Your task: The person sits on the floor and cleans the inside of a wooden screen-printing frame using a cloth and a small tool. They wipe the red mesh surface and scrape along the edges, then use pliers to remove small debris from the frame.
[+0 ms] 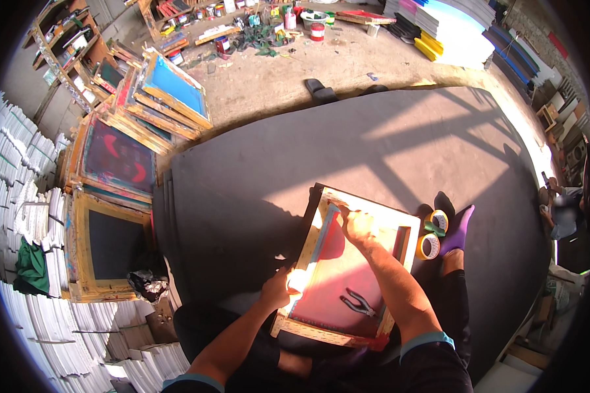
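Note:
A wooden screen-printing frame (321,333) with red-tinted mesh (321,291) lies tilted across my lap. My left hand (277,288) is closed around its left rail. Near the far left inside corner, my right hand (359,226) presses against the frame with its fingers curled. Whether anything is pinched under those fingertips is hidden. A pale bluish strip (316,252) runs along the left inner edge, ending close to the right hand. Dark-handled pliers (357,304) rest on the mesh, their handles partly spread.
Two yellow tape rolls (429,247) sit right of the frame, beside a purple-socked foot (459,232). Dark sheeting (242,164) lies underneath. Several printing frames (177,88) lean at left near white stacks (52,334). Paint containers (317,32) stand at the back; another person (564,213) is far right.

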{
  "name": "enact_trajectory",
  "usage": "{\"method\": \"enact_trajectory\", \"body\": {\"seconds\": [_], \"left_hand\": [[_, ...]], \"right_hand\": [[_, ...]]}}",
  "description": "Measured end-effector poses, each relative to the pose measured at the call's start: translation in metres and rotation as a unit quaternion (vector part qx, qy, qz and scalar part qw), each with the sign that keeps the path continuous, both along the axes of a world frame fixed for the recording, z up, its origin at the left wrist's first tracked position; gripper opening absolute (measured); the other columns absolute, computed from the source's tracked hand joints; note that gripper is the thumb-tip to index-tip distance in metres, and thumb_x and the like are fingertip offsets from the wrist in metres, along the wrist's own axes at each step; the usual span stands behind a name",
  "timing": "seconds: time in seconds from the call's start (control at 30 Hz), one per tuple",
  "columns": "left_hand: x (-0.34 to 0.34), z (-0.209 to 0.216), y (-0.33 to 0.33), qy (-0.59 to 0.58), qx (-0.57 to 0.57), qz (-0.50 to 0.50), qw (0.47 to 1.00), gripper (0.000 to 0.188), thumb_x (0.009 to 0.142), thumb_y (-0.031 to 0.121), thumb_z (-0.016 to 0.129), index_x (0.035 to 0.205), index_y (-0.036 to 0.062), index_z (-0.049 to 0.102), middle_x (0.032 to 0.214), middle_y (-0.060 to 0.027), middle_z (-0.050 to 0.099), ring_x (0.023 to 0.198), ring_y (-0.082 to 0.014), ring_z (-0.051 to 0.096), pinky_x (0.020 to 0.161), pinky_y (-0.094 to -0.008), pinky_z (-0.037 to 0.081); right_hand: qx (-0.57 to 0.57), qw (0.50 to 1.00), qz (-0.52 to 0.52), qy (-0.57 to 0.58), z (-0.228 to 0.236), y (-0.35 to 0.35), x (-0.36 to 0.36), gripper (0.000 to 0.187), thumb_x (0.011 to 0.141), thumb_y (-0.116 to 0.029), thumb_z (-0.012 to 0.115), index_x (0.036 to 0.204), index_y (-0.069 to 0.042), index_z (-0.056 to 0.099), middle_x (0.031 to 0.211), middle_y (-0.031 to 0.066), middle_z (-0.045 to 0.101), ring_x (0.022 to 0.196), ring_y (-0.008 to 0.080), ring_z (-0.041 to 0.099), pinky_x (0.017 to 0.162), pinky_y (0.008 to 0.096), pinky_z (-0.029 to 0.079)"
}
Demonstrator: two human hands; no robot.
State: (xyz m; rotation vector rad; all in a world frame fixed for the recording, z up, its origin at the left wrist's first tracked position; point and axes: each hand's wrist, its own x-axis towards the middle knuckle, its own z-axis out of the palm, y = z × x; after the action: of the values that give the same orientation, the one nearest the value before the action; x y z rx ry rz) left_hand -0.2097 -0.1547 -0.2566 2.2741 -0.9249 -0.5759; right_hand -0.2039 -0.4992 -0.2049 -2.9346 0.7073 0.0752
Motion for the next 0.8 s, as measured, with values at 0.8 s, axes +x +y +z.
{"method": "enact_trajectory", "body": {"seconds": [0.8], "left_hand": [[0.008,0.025,-0.004,0.093,0.118,0.020,0.988,0.099,0.078,0.043,0.092,0.155,-0.0027,0.048,0.158,-0.0269,0.051,0.147,-0.0410,0.049,0.117,-0.0449,0.045]], "right_hand": [[0.186,0.964,0.055,-0.182,-0.041,-0.013,-0.007,0.031,0.107,-0.014,0.060,0.135,-0.013,0.073,0.126,0.0149,0.076,0.097,0.0294,0.076,0.087,0.0371,0.061]]}}
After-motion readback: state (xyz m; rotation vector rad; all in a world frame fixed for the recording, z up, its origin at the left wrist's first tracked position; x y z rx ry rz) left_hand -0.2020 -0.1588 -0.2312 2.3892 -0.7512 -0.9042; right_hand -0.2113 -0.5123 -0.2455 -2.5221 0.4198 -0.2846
